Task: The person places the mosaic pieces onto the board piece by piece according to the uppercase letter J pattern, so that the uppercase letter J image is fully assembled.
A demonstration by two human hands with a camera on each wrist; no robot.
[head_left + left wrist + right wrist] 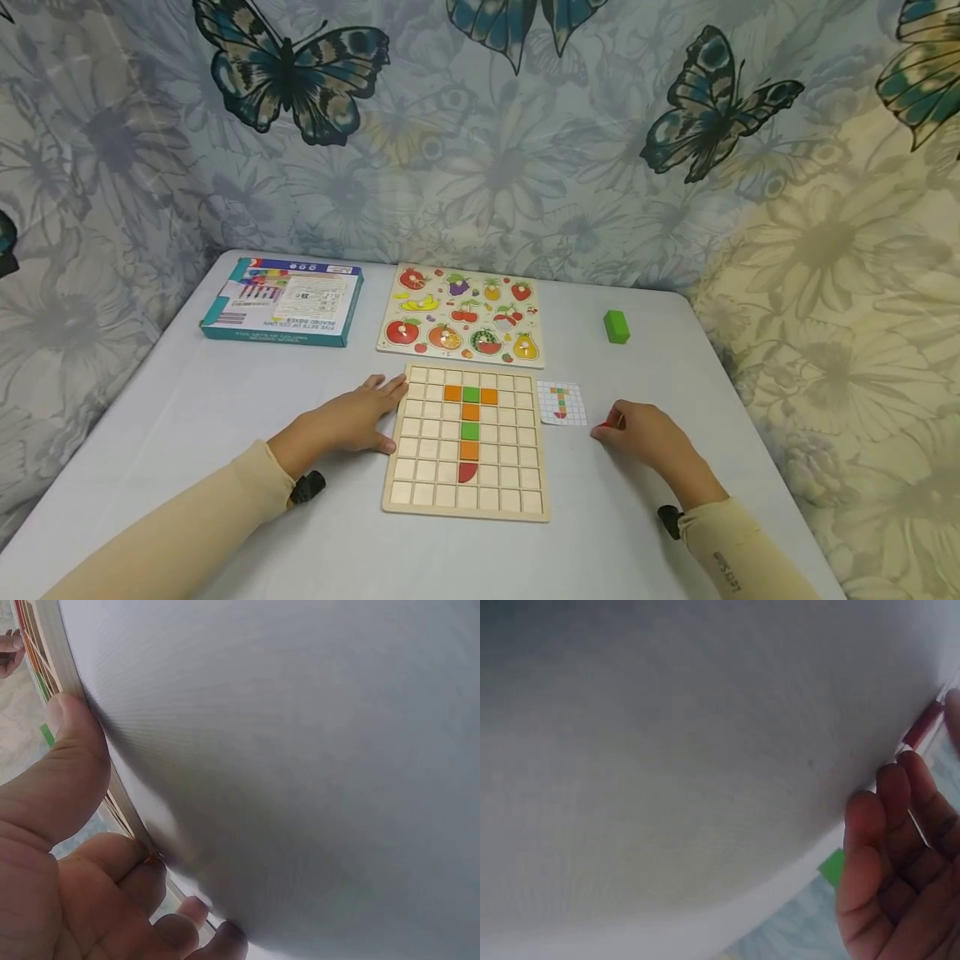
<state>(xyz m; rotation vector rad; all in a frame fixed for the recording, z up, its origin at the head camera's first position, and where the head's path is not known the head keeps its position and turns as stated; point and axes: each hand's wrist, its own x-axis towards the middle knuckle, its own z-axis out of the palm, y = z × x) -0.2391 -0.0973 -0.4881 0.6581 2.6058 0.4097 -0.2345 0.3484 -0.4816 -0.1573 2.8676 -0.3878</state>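
Note:
A wooden grid board lies in front of me. Orange and green square tiles form a T on it, with a red quarter-round tile at the lower end of the stem. My left hand rests against the board's left edge, fingers spread; the left wrist view shows its thumb touching the wooden rim. To the right of the board, my right hand pinches a small red tile close to the tabletop. Between hand and board lies a pattern card printed with a similar T ending in red.
Beyond the board is a fruit puzzle board. A flat teal box lies at the back left. Toward the back right stands a green block. A white cloth covers the table, with a patterned curtain behind it.

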